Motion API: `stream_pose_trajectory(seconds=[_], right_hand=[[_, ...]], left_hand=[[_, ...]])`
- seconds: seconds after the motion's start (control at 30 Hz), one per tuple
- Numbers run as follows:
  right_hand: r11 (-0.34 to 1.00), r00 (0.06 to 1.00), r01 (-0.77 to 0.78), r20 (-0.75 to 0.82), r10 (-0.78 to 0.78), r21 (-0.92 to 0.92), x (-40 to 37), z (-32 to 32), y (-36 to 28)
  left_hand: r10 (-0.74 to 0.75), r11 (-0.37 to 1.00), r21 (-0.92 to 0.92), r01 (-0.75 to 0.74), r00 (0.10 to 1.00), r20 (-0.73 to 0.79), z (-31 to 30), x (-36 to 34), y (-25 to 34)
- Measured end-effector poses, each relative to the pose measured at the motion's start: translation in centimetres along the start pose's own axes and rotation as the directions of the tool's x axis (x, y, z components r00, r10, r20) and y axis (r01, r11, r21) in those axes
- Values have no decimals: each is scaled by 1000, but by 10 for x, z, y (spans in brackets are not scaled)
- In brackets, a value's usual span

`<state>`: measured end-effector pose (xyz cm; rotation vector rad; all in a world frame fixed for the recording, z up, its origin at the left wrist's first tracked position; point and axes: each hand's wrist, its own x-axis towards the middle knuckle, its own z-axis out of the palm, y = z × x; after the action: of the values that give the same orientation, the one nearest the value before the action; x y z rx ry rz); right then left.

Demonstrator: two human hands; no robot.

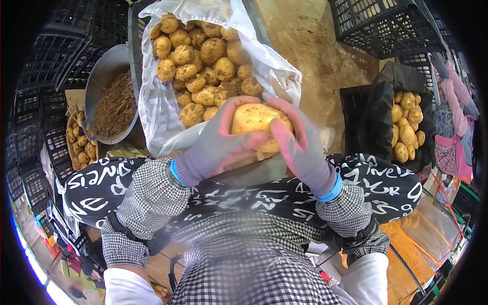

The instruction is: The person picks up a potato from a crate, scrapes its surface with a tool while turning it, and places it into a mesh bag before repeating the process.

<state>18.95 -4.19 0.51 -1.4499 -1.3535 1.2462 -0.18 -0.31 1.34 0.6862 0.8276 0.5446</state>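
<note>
A large yellow potato (258, 118) with specks of soil is held between both my hands, above my lap. My left hand (219, 136), in a grey and pink glove, wraps its left side. On the other side my right hand (304, 138), gloved alike, curls round it with the thumb across its front. Just beyond my hands is a crate lined with a white plastic bag (277, 68), filled with soil-specked potatoes (201, 66). What lies directly under the held potato is mostly hidden.
Left of the bag stands a metal basin (90, 101) of brown soil, with more potatoes (77, 145) beside it. A black-lined crate (363, 119) of potatoes is on the right. Black plastic crates (386, 25) stand at the upper right and along the left side.
</note>
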Motion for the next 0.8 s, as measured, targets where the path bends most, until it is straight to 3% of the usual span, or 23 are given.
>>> stream_pose_trajectory(seconds=[0.1,0.2,0.27,0.33,0.4,0.5,0.6,0.7,0.8], right_hand=[[999,996,-7,90,4,37,2,2,3],[999,991,25,135,-20,-32,3,-1,-7],[989,971,-133,206,118,62,5,-4,-11],[993,970,-119,214,115,7,5,-2,-11],[978,983,72,181,-36,-197,4,0,-9],[985,988,-8,148,34,-174,3,3,-10],[997,991,2,135,8,-75,1,4,-5],[932,990,-140,75,122,335,-1,10,5],[920,974,-225,75,212,322,3,3,4]], left_hand=[[14,993,116,-6,997,-70,-6,-2,1],[117,965,239,-106,992,-35,-24,3,-3],[191,968,173,-184,981,-21,-22,1,-4],[225,967,126,-221,974,-21,-19,-2,-6],[228,970,99,-224,973,-38,-18,-3,-10],[152,977,152,-148,988,-18,-24,-1,-13],[31,983,183,-14,995,-95,-20,0,-12],[130,972,203,-121,991,-34,-24,2,-16],[58,998,38,-55,996,-65,-9,-7,-9]])
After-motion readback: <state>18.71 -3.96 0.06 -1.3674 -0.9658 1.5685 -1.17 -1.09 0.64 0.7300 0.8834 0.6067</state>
